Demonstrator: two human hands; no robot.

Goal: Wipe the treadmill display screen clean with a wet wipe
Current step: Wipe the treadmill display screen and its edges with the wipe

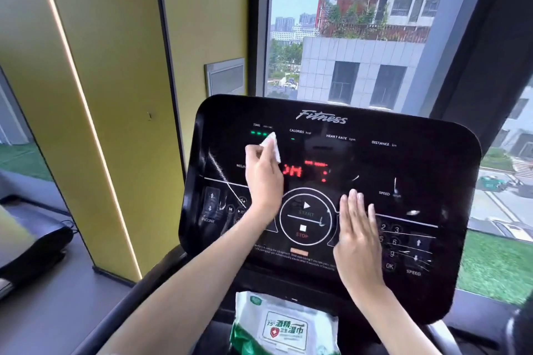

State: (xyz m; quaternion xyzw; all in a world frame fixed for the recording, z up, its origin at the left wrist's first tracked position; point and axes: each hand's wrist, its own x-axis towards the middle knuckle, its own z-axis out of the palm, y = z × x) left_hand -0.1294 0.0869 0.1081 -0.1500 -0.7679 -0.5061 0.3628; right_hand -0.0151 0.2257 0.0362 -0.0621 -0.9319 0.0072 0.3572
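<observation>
- The treadmill display screen (418,170) is a wide black glossy panel, and places below are given from its round START/STOP ring (305,216) at lower centre.
- Far left of the ring, beyond the panel's edge, stands a yellow wall (115,95) with a lit strip running down it.
- Left of the ring, on the panel, sit the INCLINE arrow keys (212,204).
- Up and to the left of the ring is the left hand (264,179), its fingers curled and pinching a white wet wipe (272,145).
- The wipe touches the glass under the TIME label, well above and left of the ring, beside green dashes.
- Directly below the ring, under the panel, lies a green and white pack of wipes (285,326).
- Just right of the ring, the right hand (357,242) lies flat on the panel, fingers straight and close together, holding nothing.
- Right of that hand are the number keys (392,242).
- Above the ring, behind the panel, a window (360,37) shows buildings.
</observation>
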